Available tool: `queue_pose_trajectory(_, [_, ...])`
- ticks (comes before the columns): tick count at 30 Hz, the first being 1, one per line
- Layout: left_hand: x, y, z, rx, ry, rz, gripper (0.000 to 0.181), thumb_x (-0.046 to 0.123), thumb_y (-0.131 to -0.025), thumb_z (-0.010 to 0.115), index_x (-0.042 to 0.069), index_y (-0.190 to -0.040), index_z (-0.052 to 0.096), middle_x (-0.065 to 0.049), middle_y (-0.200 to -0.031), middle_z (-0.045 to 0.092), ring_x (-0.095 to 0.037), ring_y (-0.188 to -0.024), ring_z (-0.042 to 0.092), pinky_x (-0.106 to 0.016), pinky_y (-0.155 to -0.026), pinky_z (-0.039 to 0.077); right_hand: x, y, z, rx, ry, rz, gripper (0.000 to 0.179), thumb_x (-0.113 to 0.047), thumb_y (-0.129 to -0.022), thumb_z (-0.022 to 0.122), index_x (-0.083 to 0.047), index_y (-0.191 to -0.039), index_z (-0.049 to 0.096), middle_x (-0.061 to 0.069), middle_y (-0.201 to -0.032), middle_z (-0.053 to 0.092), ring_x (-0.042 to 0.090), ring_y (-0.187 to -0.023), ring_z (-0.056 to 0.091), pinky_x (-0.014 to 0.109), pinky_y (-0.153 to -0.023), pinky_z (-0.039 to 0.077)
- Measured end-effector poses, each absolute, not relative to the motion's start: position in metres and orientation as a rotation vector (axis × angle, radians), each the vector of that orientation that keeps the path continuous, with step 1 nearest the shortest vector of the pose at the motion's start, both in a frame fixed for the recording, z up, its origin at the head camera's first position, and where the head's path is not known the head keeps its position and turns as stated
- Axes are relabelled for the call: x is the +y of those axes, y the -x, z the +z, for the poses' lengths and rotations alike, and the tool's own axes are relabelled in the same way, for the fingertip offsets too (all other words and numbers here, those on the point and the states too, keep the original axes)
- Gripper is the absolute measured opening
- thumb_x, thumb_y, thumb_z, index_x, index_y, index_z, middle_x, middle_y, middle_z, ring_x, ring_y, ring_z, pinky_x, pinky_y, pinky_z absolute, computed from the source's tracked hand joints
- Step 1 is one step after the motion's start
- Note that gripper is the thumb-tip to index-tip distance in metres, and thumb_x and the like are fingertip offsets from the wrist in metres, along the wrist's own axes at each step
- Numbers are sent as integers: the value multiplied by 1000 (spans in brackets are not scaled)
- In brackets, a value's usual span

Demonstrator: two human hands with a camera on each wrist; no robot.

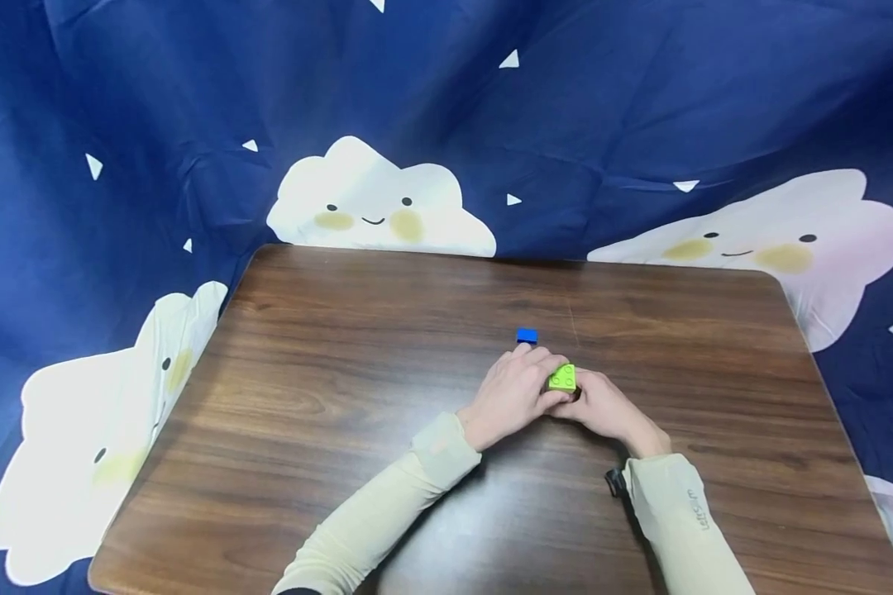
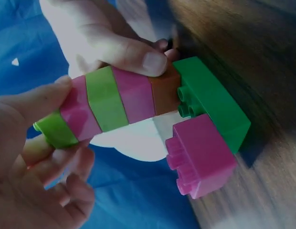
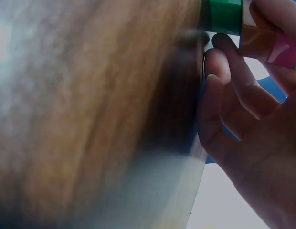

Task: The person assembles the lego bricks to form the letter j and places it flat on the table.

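A tower of toy building bricks (image 2: 107, 100) is stacked light green, pink, light green, pink and brown, over a longer green brick (image 2: 219, 105) close to the tabletop. My left hand (image 1: 517, 384) pinches the tower's top end, at the light green brick (image 1: 562, 378). Lower down, my right hand (image 1: 603, 405) holds the tower, its thumb lying across the lower pink brick and the brown brick (image 2: 165, 90). A separate-looking pink brick (image 2: 205, 155) with its studs showing overlaps the green brick in the left wrist view. In the right wrist view, the green brick's end (image 3: 225, 16) shows above the fingers.
Just beyond the left hand lies a blue brick (image 1: 527, 335). The brown wooden table (image 1: 305, 397) has a dark blue curtain (image 1: 551, 124) with clouds behind it.
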State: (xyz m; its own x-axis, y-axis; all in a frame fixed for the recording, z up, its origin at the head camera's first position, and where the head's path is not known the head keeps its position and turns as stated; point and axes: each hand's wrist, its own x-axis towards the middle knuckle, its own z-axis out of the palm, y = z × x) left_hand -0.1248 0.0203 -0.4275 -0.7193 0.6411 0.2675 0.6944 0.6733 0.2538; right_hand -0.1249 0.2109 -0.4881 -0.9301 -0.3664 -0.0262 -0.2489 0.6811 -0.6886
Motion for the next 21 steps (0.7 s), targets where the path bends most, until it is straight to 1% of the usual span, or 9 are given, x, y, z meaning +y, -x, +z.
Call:
queue_pose_trajectory(2, [20,127,-428,-2778,1096,-555,49,45,-87,66,18,-127,61,7,-115,66,-13,-100,56,-26,-82,48,211,125,-487,2721,498,-1086,30,-25,-75,80,-10,-98,68,1,-90,68,11,-80,58,28,-74,50])
queue_pose_trajectory(5, [16,130,-432,-2858,1080,-640,60,46,-85,69,19,-136,53,5,-125,63,-14,-108,56,-28,-91,47,211,124,-487,2703,484,-1083,31,-23,-77,80,-8,-101,68,3,-92,69,13,-82,59,30,-75,50])
queue_pose_trajectory(8, [5,132,-439,-2909,1042,-750,70,47,-81,73,18,-140,49,2,-128,62,-15,-108,54,-30,-93,45,211,124,-486,2688,457,-1086,36,-26,-78,79,-9,-108,68,4,-97,71,15,-88,62,33,-78,50])
queue_pose_trajectory(12, [-14,135,-448,-2942,984,-903,69,39,-76,80,12,-134,55,-2,-121,65,-17,-102,54,-32,-91,44,209,124,-485,2677,426,-1084,42,-34,-79,78,-11,-112,66,4,-102,71,17,-92,62,38,-82,49])
queue_pose_trajectory(17, [-31,139,-457,-3029,934,-990,68,28,-73,84,7,-132,56,-7,-120,65,-22,-109,54,-33,-98,40,210,122,-485,2639,397,-1051,51,-39,-81,76,-8,-119,62,7,-109,68,22,-100,61,43,-87,48])
queue_pose_trajectory(19, [-34,139,-460,-3067,915,-1013,68,26,-73,83,8,-133,55,-7,-121,64,-22,-112,54,-34,-101,40,210,122,-485,2614,395,-1049,55,-39,-80,76,-7,-122,59,8,-109,67,22,-99,60,41,-86,48])
queue_pose_trajectory(21, [-36,139,-463,-3099,896,-1023,68,25,-74,83,9,-133,55,-6,-124,63,-23,-114,53,-34,-102,40,212,121,-485,2593,392,-1056,57,-39,-80,77,-8,-123,57,6,-103,65,20,-93,57,37,-81,47])
